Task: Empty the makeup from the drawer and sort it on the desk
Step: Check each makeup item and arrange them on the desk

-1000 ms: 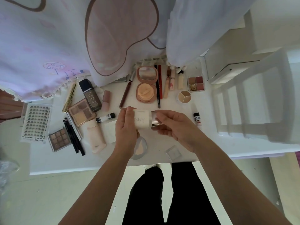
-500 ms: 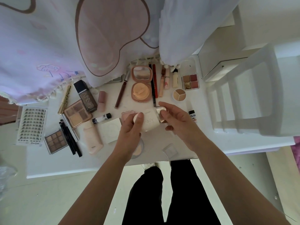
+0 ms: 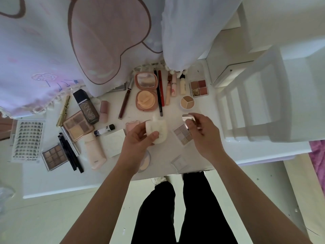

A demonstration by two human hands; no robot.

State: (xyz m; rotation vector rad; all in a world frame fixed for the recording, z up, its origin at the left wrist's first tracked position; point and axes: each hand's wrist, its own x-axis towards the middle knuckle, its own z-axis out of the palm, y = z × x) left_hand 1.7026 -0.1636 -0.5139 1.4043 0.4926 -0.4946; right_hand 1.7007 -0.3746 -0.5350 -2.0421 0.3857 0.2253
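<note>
At the left edge of the white desk [image 3: 52, 182], a sheet of false lashes [image 3: 27, 140] and a nine-pan brown eyeshadow palette [image 3: 54, 156] are laid flat. Above the desk's middle, a cream-white makeup bottle [image 3: 159, 128] is gripped by the left hand [image 3: 139, 138], thumb pressed on its front, fingers curled behind, its nozzle uncovered. Apart from it to the right, a silver cap [image 3: 188, 118] is pinched by the curled fingertips of the right hand [image 3: 202, 136], over a small shimmer palette [image 3: 182, 133].

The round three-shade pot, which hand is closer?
Right. The right hand, holding a silver cap, sits just in front of the pot; the left hand, gripping the white bottle, is farther left.
</note>
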